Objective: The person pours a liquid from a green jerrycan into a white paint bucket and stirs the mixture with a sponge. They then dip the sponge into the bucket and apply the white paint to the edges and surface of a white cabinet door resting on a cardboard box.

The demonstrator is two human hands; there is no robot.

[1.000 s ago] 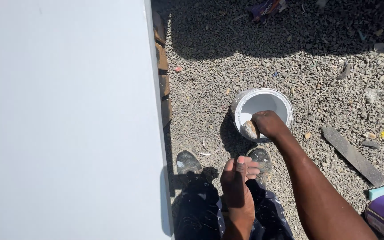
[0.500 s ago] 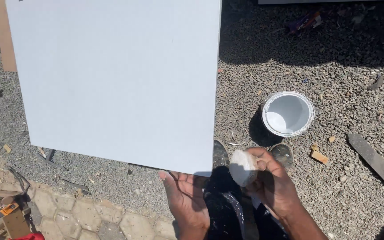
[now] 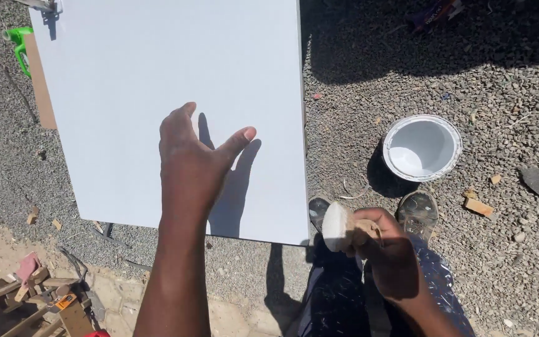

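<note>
My left hand (image 3: 191, 159) spreads flat over the large white rigid board (image 3: 157, 81). My right hand (image 3: 391, 259), at 5 o'clock, pinches a white-loaded paintbrush (image 3: 338, 226). Board looks stiff, light; I'd grip its edges.

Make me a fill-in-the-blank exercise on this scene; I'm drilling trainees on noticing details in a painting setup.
1. The left hand is spread over the large flat ____ board.
2. The right hand has its grip on a paint-soaked ____.
3. The round white plastic paint tub stands on the grey ____ ground.
4. The tub lies to the ____ of the board.

Missing words: white; sponge; gravel; right
</note>
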